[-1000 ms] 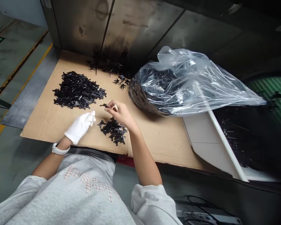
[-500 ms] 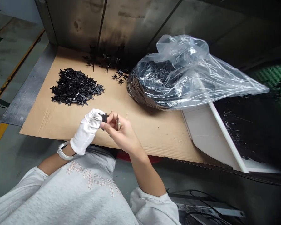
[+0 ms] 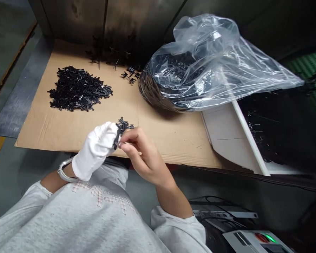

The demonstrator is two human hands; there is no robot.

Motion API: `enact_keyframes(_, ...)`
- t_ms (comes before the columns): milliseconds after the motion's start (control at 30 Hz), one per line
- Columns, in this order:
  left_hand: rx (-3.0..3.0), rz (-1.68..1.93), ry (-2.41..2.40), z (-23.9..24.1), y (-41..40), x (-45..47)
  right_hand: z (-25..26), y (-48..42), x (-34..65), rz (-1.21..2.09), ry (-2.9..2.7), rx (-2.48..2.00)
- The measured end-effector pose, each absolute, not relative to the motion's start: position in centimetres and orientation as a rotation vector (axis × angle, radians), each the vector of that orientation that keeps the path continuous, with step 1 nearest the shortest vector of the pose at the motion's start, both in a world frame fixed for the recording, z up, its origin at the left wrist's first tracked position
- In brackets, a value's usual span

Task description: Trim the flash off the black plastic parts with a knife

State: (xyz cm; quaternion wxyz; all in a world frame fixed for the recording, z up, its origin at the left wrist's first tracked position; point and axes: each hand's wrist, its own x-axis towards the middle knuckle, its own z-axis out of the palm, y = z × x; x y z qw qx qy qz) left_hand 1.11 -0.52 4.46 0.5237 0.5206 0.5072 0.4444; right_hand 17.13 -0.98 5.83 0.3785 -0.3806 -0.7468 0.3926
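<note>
My left hand [image 3: 96,147], in a white glove, is closed on a small black plastic part [image 3: 116,138] held upright at its fingertips. Bare and pinched, my right hand [image 3: 142,153] grips a small craft knife whose pointed blade [image 3: 118,144] touches or nearly touches the part's lower end. The knife's handle is mostly hidden in the palm. Just beyond the fingers lies a small cluster of similar black parts [image 3: 123,123] on the cardboard [image 3: 158,137]. A large pile of black parts [image 3: 77,89] sits farther off to the left.
A brown round basket [image 3: 154,93] lined with a clear plastic bag [image 3: 216,66] holds black pieces. Loose black sprues [image 3: 130,74] lie at the back. On the right stands a white tray [image 3: 249,140] with dark pieces; below is a control box [image 3: 258,242] with a green light.
The knife has swung from upright between my right fingers to pointing at the black part, which has turned upright. The small cluster beyond my hands has come into sight as the view shifted.
</note>
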Motion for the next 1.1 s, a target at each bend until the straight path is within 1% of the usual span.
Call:
enact_keyframes(133,1.142,1.069,1.122,5.9,-1.1,1.5,6.5,-1.1,16.8,0.881,-1.941,-0.893)
enact_keyframes(267,1.11,1.067,1.016,7.3,-1.3,2.0,7.0,-1.4,16.4,0.843,-1.972,-0.901)
enact_keyframes(500,0.921,1.076,0.951,6.9,-2.2,1.9,7.6,-1.9,15.9,0.766,-1.978,-0.949)
enact_keyframes(767,0.837,1.076,0.756,6.7,-2.6,1.5,7.6,-1.8,15.7,0.817,-1.989,-0.884)
enact_keyframes(900,0.889,0.989,0.694,6.8,-2.4,1.0,7.6,-2.0,15.7,0.829,-1.992,-0.853)
enact_keyframes(1033,0.948,0.904,0.683,7.2,-1.8,1.3,7.6,-2.3,15.7,0.831,-1.981,-0.818)
enact_keyframes(1100,1.009,0.903,0.766,7.2,-1.4,1.6,7.6,-2.3,15.8,0.829,-1.982,-0.812)
